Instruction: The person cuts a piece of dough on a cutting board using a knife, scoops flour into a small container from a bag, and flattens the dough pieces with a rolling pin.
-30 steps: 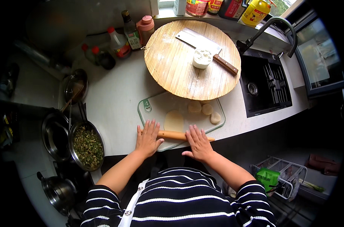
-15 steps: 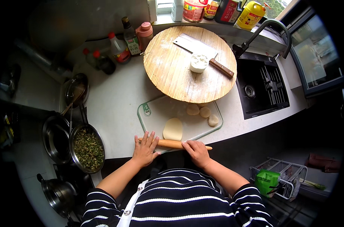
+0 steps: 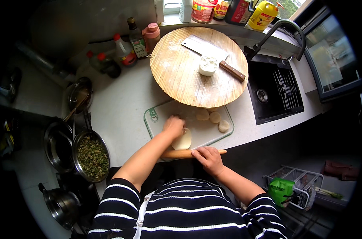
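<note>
A flattened piece of dough [image 3: 182,142] lies on the pale cutting board [image 3: 161,133] with a green rim. At the dough's far edge is my left hand [image 3: 174,126], its fingers curled in and the thumb side touching the dough; the fingertips are partly hidden and blurred. My right hand [image 3: 209,158] grips the wooden rolling pin [image 3: 179,154] toward its right end, with the fingers over the top. The pin lies across the board's near edge, just below the dough. Several small dough pieces [image 3: 215,117] sit at the board's right side.
Beyond the board stands a large round wooden board [image 3: 177,75] bearing a cleaver [image 3: 207,48] and a white tub of flour [image 3: 208,65]. Left is a pan of chopped green filling [image 3: 92,157]; right, a black sink [image 3: 272,91]. Bottles [image 3: 125,51] stand at the back left.
My left hand has let go of the rolling pin's left end and reached forward to the dough's far edge. The pin has shifted slightly right, with my right hand still on it.
</note>
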Demonstrator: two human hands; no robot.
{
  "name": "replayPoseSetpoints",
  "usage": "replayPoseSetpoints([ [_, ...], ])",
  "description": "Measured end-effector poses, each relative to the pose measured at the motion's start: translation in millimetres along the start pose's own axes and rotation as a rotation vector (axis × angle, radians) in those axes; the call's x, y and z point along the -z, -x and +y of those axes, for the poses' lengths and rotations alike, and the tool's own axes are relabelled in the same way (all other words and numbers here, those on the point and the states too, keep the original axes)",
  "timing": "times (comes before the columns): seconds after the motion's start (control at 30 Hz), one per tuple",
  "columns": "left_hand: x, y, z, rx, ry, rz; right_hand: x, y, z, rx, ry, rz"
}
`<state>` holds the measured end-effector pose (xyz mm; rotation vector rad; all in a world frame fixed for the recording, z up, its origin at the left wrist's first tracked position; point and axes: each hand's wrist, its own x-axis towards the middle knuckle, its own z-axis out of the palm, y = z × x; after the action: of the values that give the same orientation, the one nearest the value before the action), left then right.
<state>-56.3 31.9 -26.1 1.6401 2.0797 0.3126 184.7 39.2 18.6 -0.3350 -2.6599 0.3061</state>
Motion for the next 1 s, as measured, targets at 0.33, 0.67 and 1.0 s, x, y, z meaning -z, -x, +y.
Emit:
replayPoseSetpoints([
  [0.33, 19.9, 44.3, -19.6, 0.91, 1.194, -0.003, 29.7, 13.4, 14.1, -0.028, -0.032, -0.027],
  [0.67, 25.5, 105.9, -15.1, 0.118, 0.024, 0.356, 10.0, 4.0, 21.2, -0.14, -0.134, -0.019],
  [1.0, -0.1, 87.0, -14.1, 0.22, -0.23, 0.148, -34.5, -26.1, 36.7, -0.25, 0.012, -0.462],
])
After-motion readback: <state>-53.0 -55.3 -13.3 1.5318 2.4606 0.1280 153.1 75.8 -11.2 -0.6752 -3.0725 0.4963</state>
